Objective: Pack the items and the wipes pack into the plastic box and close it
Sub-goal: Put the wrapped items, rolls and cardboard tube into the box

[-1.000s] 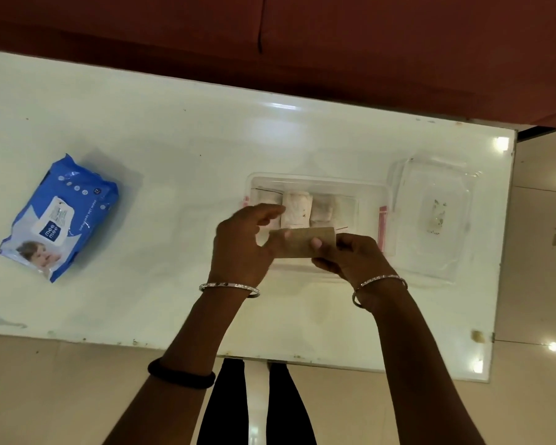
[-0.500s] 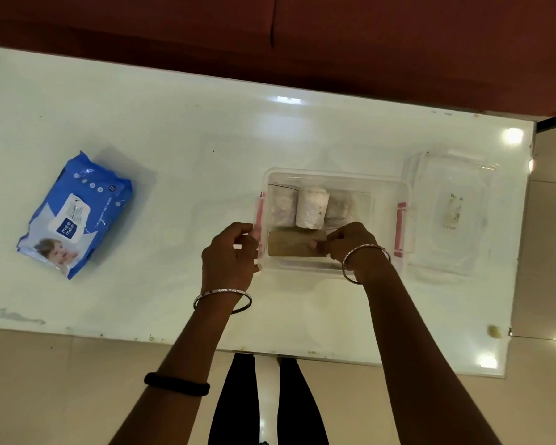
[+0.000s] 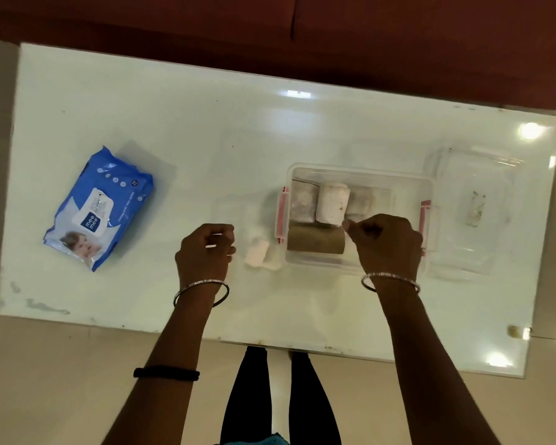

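A clear plastic box [image 3: 360, 175] with pink side latches sits open on the white bench [image 3: 206, 123], right of centre. Along its far side lie 3 pale rolled items [image 3: 331, 202] side by side, and a brown roll [image 3: 315, 240] lies across the near side, touching them. The right hand [image 3: 387, 242] hovers over the near right part of the box with fingers curled loosely inward; it seems to grip nothing, though its fingertips are partly hidden. The left hand [image 3: 206, 252] is just left of the box, above the bench, also loosely curled and empty as far as can be seen. Between that hand and the box's left latch, 2 small pale rolls [image 3: 260, 258] rest on the bench, just beside the box wall. The blue wipes pack [image 3: 100, 207] lies flat at the far left, well apart from the box. The clear lid [image 3: 475, 207] lies on the bench to the right of the box, close to it.
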